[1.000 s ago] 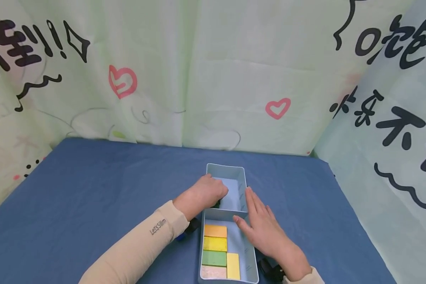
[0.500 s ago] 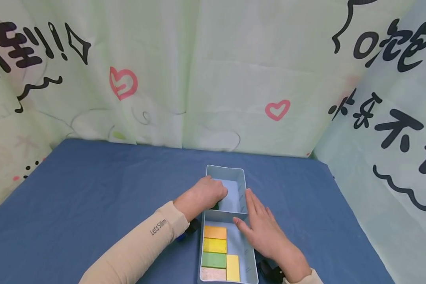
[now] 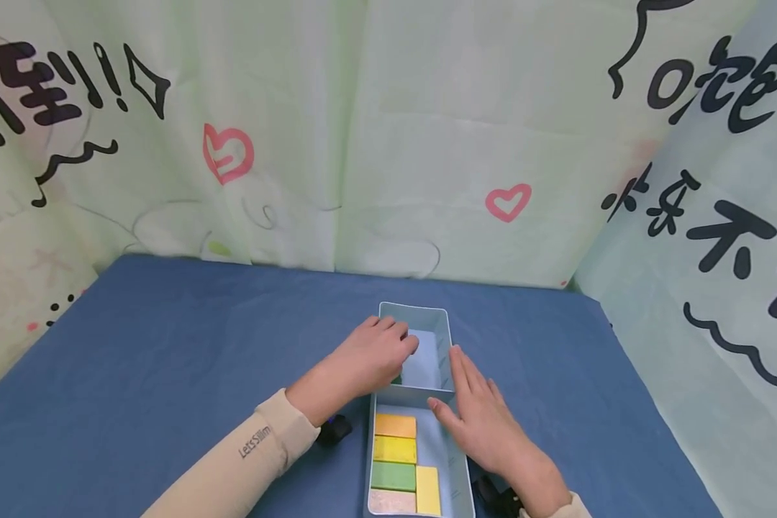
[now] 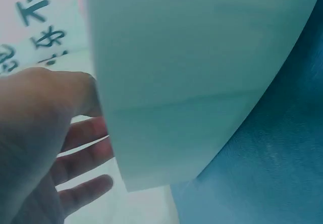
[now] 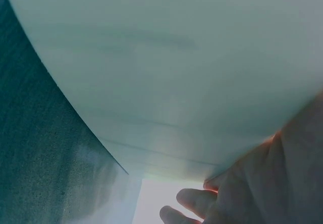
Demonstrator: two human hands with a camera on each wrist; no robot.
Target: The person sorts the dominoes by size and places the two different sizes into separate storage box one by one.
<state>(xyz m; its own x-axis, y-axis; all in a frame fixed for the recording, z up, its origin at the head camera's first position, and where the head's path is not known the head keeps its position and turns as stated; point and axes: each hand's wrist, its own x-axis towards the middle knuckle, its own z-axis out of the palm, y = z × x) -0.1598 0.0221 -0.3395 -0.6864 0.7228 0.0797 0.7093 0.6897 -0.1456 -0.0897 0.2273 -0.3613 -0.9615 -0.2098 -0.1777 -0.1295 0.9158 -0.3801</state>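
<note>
A long pale-blue two-compartment box stands on the blue cloth. My left hand is over the far compartment's left wall. A small dark green piece shows just under that hand, inside the compartment, mostly covered by it. In the left wrist view, its fingers are loosely spread and reach past the box's outer wall, which hides the fingertips of some. My right hand lies along the box's right wall with fingers straight and thumb over the rim near the divider.
The near compartment holds flat blocks along its left side: orange, yellow, green and pinkish. A pale yellow block stands lengthwise beside them. A printed curtain surrounds the blue tablecloth.
My left hand has lifted and shifted slightly, its fingers loosening over the green piece, and its wrist has swung left. My right hand and the blocks in the near compartment have stayed put.
</note>
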